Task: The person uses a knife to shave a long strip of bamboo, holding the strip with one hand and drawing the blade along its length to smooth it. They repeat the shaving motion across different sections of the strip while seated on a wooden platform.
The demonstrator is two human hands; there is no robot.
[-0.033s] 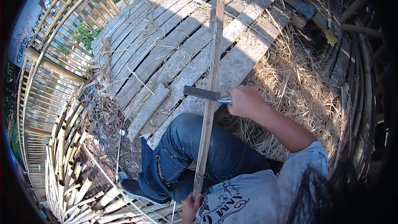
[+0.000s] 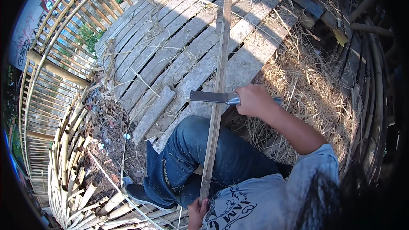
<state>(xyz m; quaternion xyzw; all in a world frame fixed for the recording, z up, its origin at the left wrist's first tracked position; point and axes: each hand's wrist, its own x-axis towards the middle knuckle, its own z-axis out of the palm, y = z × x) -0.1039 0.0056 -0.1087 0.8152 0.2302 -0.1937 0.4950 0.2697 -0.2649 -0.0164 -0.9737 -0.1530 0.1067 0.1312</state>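
A floor of grey, weathered wooden planks [image 2: 179, 47] is seen toward 12 o'clock, with dry yellow straw [image 2: 311, 85] at 3 o'clock. A long, thin bamboo strip [image 2: 217, 93] is gripped at its bottom end by the closed left hand [image 2: 197, 212]. A flat metal blade [image 2: 213, 97] is held tightly by the right hand [image 2: 254, 100], touching the strip.

Pale wood, blue denim, straw gold

My jeans [image 2: 194, 162] are dark blue, my shirt [image 2: 264, 204] light grey with a black print, my shoe [image 2: 142, 194] black. The strip [image 2: 219, 81] I hold is tan; the blade [image 2: 208, 96] across it is dull grey steel. Planks [image 2: 179, 47] are weathered grey-white, the straw [image 2: 306, 89] at their right edge golden yellow, the bamboo fence [image 2: 51, 72] yellow-brown.
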